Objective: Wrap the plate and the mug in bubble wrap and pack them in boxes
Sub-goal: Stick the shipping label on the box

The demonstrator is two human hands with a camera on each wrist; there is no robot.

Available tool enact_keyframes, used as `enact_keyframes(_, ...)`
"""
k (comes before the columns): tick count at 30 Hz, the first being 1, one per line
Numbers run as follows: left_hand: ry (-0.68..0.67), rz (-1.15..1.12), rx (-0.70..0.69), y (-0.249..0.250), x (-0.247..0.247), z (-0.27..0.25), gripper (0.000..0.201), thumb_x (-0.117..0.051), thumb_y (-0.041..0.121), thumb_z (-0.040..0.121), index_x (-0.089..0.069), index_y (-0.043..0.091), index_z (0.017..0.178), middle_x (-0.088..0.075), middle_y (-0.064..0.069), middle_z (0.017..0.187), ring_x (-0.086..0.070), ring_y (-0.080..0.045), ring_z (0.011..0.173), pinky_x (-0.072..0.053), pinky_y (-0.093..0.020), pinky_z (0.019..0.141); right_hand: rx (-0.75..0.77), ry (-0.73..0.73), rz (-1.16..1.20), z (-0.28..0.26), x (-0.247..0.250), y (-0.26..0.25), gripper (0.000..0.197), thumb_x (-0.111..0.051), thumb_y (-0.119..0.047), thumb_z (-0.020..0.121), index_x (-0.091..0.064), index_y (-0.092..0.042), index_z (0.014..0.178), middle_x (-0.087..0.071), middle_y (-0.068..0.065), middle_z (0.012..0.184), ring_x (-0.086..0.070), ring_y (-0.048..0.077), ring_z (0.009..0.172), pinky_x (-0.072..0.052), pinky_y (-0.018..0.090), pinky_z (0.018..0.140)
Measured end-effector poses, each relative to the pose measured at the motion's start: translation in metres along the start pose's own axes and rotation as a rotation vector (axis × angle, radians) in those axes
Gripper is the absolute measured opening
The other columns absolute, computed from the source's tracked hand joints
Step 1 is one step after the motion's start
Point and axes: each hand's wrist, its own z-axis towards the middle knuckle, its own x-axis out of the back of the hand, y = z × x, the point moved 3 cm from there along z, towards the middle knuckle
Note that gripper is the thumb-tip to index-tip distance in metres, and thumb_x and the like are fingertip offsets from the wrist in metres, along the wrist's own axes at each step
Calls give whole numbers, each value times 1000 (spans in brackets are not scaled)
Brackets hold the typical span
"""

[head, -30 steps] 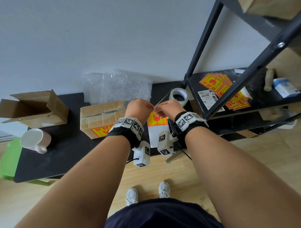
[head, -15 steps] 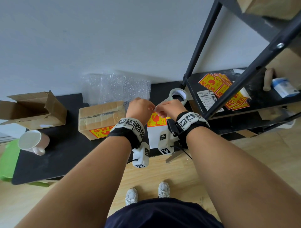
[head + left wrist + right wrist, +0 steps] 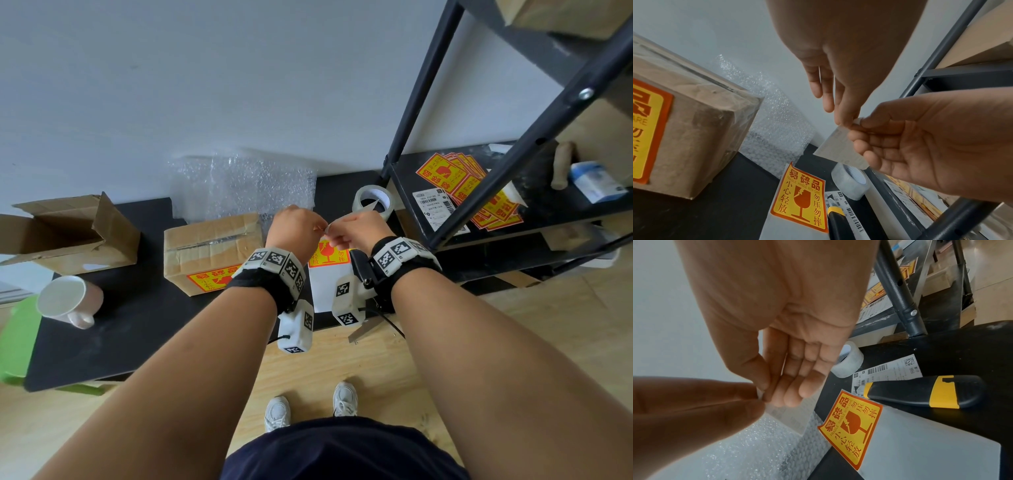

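Observation:
Both hands meet in the air above the black table (image 3: 137,325) and pinch one small white paper slip (image 3: 840,149) at its top corner. My left hand (image 3: 301,229) grips it between thumb and fingertips, and so does my right hand (image 3: 352,231). The slip (image 3: 791,417) hangs down below the pinch. A white mug (image 3: 68,301) lies on its side at the table's left end. A taped cardboard box (image 3: 212,250) with a yellow fragile sticker stands left of my hands. Bubble wrap (image 3: 246,185) leans on the wall behind it. No plate is in view.
An open cardboard box (image 3: 68,233) sits at the far left. Under my hands lies a fragile sticker (image 3: 803,198) on a white sheet, with a black-and-yellow utility knife (image 3: 920,391) and a tape roll (image 3: 373,202) beside it. A black metal shelf (image 3: 445,192) with more stickers stands at the right.
Both hands stay together on the slip and have shifted only slightly. The slip now shows more of its face between the fingers.

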Motion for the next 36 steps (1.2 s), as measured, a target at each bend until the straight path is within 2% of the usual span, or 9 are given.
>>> enact_keyframes(4, -7, 23, -7, 1, 0, 0, 26, -52, 19, 95, -75, 23, 105, -72, -5, 102, -54, -24, 103, -42, -33, 87, -9, 13, 14, 2, 1, 3, 6, -66, 1, 80, -70, 6, 79, -66, 23, 79, -60, 26, 68, -55, 33, 72)
enact_keyframes(10, -25, 53, -16, 4, -1, -1, 27, -51, 18, 95, -76, 22, 103, -72, -7, 99, -54, -25, 101, -44, -36, 87, 5, 23, -7, 0, 2, 6, 7, -66, -2, 82, -70, 1, 77, -65, 17, 72, -60, 22, 62, -51, 27, 64)
enact_keyframes(16, -23, 50, -14, 5, 1, -3, 28, -49, 19, 97, -75, 24, 105, -71, -6, 99, -54, -24, 101, -45, -37, 88, 2, 13, -13, -4, 4, 4, 16, -64, -2, 85, -69, 11, 93, -63, 17, 74, -58, 18, 61, -51, 25, 67)
enact_keyframes(18, -24, 48, -15, 6, 1, -3, 28, -49, 20, 97, -75, 24, 106, -71, -7, 99, -55, -24, 101, -46, -37, 88, 7, 19, -12, -5, 3, 3, 16, -64, -3, 84, -69, 11, 92, -63, 16, 74, -59, 19, 62, -50, 26, 68)
enact_keyframes(21, -27, 58, -21, 5, 1, -3, 28, -48, 19, 97, -75, 24, 106, -71, -7, 101, -55, -24, 101, -46, -37, 88, 13, 12, -9, -5, 3, 4, 12, -63, -2, 83, -69, 8, 84, -60, 16, 70, -56, 19, 59, -48, 23, 62)
enact_keyframes(27, -36, 63, -27, 6, -2, -4, 28, -48, 20, 97, -75, 23, 105, -71, -7, 101, -54, -24, 103, -45, -37, 89, -4, 33, -40, -2, 5, 9, 19, -64, -4, 83, -69, 12, 90, -61, 16, 71, -59, 16, 55, -48, 25, 66)
enact_keyframes(31, -37, 70, -42, 8, -3, -4, 27, -49, 20, 96, -76, 20, 102, -72, -8, 100, -54, -25, 103, -43, -36, 88, -3, 31, -17, -2, 6, 11, 8, -65, -4, 82, -69, 3, 78, -59, 15, 69, -55, 17, 55, -46, 24, 62)
enact_keyframes(36, -65, 120, -75, 11, -5, -1, 24, -54, 17, 92, -77, 20, 99, -72, -6, 97, -55, -26, 102, -43, -36, 88, 2, 28, 21, -1, 7, 12, 13, -66, -3, 81, -66, -2, 68, -58, 12, 65, -52, 18, 58, -45, 24, 57)
